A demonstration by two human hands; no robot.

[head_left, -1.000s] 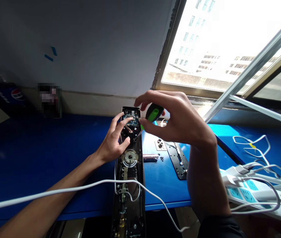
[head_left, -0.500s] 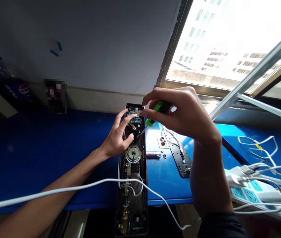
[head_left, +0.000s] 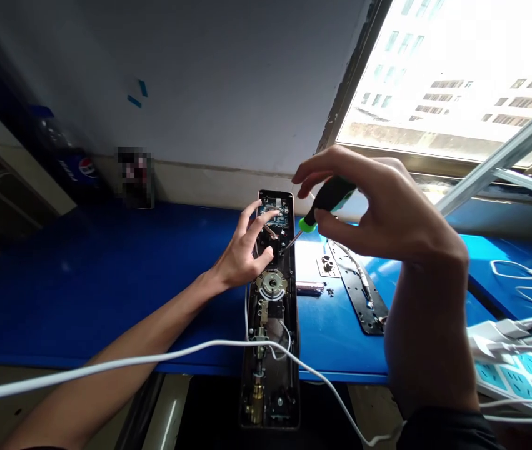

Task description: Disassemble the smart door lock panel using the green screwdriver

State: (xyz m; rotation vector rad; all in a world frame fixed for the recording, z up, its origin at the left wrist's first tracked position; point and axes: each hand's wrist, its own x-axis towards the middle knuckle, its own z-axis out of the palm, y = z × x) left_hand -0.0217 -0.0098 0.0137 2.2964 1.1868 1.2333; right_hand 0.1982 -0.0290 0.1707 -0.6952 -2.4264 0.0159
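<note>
A long black door-lock body [head_left: 272, 325] lies opened on the blue table [head_left: 106, 281], its circuit board [head_left: 276, 215] at the far end and a round metal hub [head_left: 271, 284] in the middle. My left hand [head_left: 249, 250] rests on the lock beside the board, fingers spread and touching the parts. My right hand [head_left: 378, 206] is closed round a black and green screwdriver [head_left: 326, 200], whose tip meets the lock just right of the left fingers.
A black metal plate [head_left: 359, 287], a small white part [head_left: 326, 264] and a metal pin [head_left: 310, 287] lie right of the lock. A white cable [head_left: 153, 359] crosses the front. A white power strip [head_left: 514, 362] with cables sits at right. A window is behind.
The view has shifted, so the lock sits further right in the picture. My right hand has turned the screwdriver, showing less green handle. My left hand stays on the lock.
</note>
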